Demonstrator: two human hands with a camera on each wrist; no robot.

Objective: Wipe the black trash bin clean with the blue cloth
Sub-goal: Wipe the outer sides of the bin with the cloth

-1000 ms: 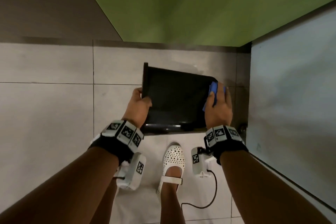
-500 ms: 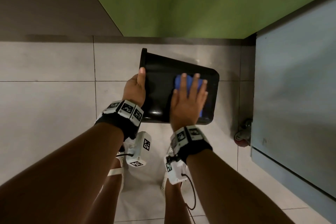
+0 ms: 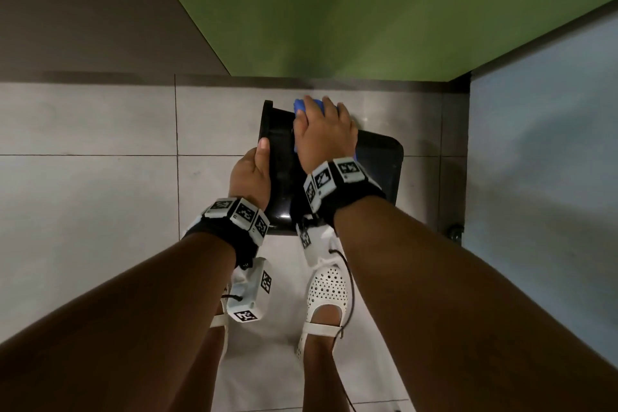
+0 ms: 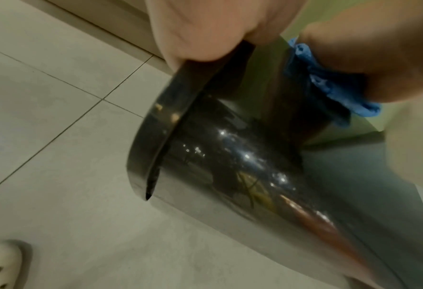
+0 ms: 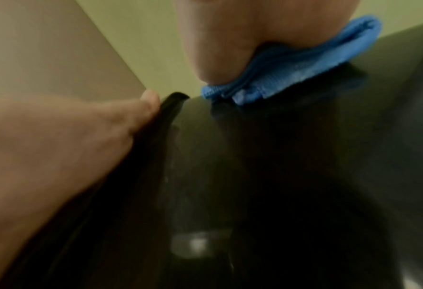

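The black trash bin [image 3: 378,160] is tipped on its side above the tiled floor, its rim to the left. My left hand [image 3: 250,174] grips that rim [image 4: 156,121], with the thumb [image 5: 146,105] lying along it. My right hand [image 3: 322,130] sits on the bin's far upper side, fingers bent over the blue cloth [image 3: 299,107] and pressing it to the wall. The bunched cloth [image 4: 329,86] shows under the palm in both wrist views [image 5: 292,66]. The glossy bin side [image 5: 279,176] fills the right wrist view. The right fingertips are hidden.
A green wall [image 3: 334,10] stands just beyond the bin. A grey-blue cabinet [image 3: 541,177] on a caster wheel [image 3: 454,231] closes in the right side. My white shoes [image 3: 327,294] stand on the floor tiles [image 3: 83,211] below the bin.
My right hand slid the cloth from the bin's right end across its side to the far upper part near the rim. The left hand kept its hold as the bin turned.
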